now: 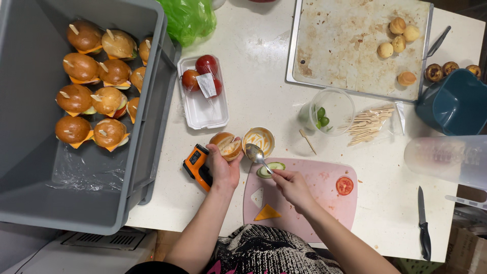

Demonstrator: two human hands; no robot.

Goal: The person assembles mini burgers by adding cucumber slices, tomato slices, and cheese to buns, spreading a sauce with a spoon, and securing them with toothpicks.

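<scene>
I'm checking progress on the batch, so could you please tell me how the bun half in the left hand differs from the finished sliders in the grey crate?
The bun half lies open in the left hand, cut face up with sauce on it; the sliders are closed, domed tops up. The sliders carry wooden picks and show cheese at their edges; the bun half has neither. It is held over the table; they sit in rows in the crate. Both are small golden-brown buns.

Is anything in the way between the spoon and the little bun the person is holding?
Nothing visible. The metal spoon in the right hand hangs over the small round sauce bowl, right beside the sauce-spread bun half in the left hand. Only open air lies between them.
</scene>
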